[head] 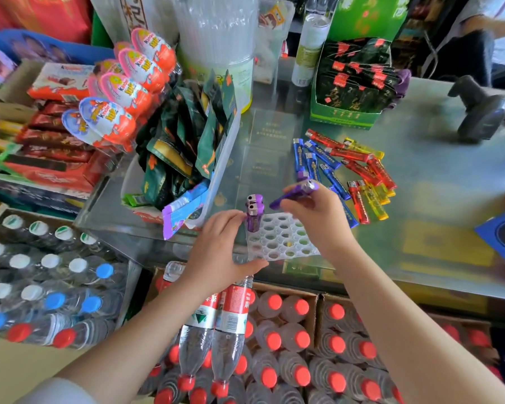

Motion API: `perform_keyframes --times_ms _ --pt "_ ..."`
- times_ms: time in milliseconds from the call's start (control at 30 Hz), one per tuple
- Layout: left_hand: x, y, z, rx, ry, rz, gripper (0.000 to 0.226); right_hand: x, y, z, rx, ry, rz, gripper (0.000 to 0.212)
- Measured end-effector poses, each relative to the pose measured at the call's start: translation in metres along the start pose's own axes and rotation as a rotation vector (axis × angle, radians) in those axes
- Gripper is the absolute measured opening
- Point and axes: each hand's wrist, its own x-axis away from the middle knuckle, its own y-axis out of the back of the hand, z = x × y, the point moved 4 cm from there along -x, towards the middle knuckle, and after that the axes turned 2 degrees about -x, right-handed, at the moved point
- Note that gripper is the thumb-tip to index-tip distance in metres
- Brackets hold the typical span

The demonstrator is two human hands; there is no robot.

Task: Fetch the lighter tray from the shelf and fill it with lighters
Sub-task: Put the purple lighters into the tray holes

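A white lighter tray [283, 239] with rows of round holes lies on the glass counter in front of me. Two purple lighters [254, 212] stand upright in its far-left corner. My left hand [222, 246] grips the tray's left edge, fingertips touching the standing lighters. Above the tray's far edge, my right hand [318, 217] holds a purple lighter [293, 194] tilted almost flat. A loose pile of blue, red and yellow lighters [350, 173] lies on the counter just beyond and right of the tray.
A clear bin of green packets [187, 141] stands left of the tray, with chocolate eggs [123, 91] behind it. A green display box [353, 80] sits at the back and a barcode scanner [481, 109] at the right. Water bottles [274, 339] fill boxes below the counter edge.
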Motion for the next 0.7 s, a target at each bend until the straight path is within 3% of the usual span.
perform_keyframes --times_ms 67,200,433,700 --pt "-0.004 0.0 -0.003 -0.008 -0.007 -0.024 0.081 0.016 -0.002 -0.009 -0.098 -0.029 0.079 0.018" --pt "-0.007 -0.001 -0.006 -0.009 -0.002 -0.062 0.079 0.03 -0.016 -0.019 0.022 0.0 0.198 0.008" --pt "-0.011 0.0 -0.005 -0.005 0.012 0.031 0.084 0.027 -0.03 -0.001 0.317 0.209 0.162 0.021" --pt "-0.013 -0.001 -0.002 -0.022 -0.009 0.056 0.086 0.024 -0.035 0.006 0.48 0.164 0.155 0.026"
